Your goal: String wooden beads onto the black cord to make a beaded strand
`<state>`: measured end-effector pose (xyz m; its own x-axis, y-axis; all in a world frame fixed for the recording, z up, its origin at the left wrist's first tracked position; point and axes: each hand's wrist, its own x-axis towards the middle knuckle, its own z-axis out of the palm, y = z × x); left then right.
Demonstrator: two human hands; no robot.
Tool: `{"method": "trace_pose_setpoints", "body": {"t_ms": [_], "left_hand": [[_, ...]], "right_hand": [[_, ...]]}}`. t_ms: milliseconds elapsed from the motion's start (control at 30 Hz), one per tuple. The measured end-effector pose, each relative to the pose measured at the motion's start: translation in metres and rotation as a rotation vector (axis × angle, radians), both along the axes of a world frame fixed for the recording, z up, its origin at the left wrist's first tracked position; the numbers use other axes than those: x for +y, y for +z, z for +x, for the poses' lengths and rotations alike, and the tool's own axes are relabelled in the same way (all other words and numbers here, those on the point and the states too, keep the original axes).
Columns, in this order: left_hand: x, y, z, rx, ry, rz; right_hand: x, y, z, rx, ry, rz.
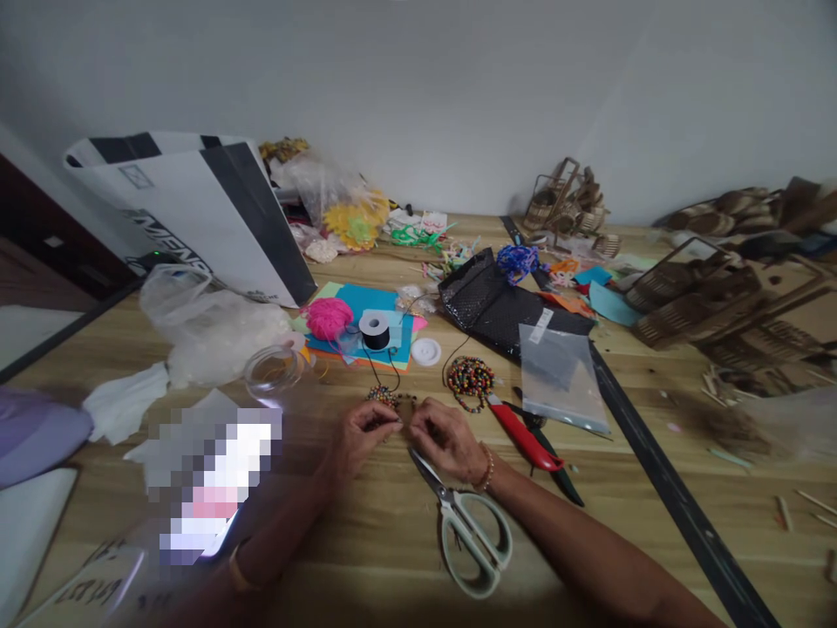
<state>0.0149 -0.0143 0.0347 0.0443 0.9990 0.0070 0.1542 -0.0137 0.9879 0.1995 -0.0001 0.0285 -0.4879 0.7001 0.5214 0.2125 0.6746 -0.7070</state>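
Observation:
My left hand (366, 436) is closed in a pinch just in front of a small cluster of multicoloured beads (383, 397). A few dark beads (408, 399) lie at the gap between my hands. My right hand (451, 442) is closed too, thumb and fingertips together, close to the left fingertips. What either pinch holds is too small to make out. Black cord (397, 375) runs from the bead cluster up toward a white spool (375, 329) wound with black cord. Right of my hands lies a heap of strung beads (471, 382). White-handled scissors (474, 536) lie below my right hand.
A red-handled tool (528, 436) and a clear zip bag (566, 377) lie to the right. A black bubble mailer (510, 305), pink yarn (329, 317) and a white disc (426, 351) sit behind. Left are a tape roll (273, 375) and a lit phone (222, 488).

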Motion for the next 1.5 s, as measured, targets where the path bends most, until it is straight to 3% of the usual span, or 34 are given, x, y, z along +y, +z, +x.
{"method": "trace_pose_setpoints", "body": {"t_ms": [233,700,1500], "left_hand": [[0.0014,0.0002,-0.0033,0.024,-0.010,0.018],[0.0012,0.0000,-0.0034,0.046,-0.072,0.089],[0.0005,0.0031,-0.0031,0.169,-0.105,0.300]], "right_hand": [[0.0025,-0.0009,-0.0009,0.035,0.042,-0.119],[0.0020,0.0006,-0.0009,0.037,0.074,-0.189],[0.0039,-0.0026,-0.0011,0.020,0.068,-0.178]]}}
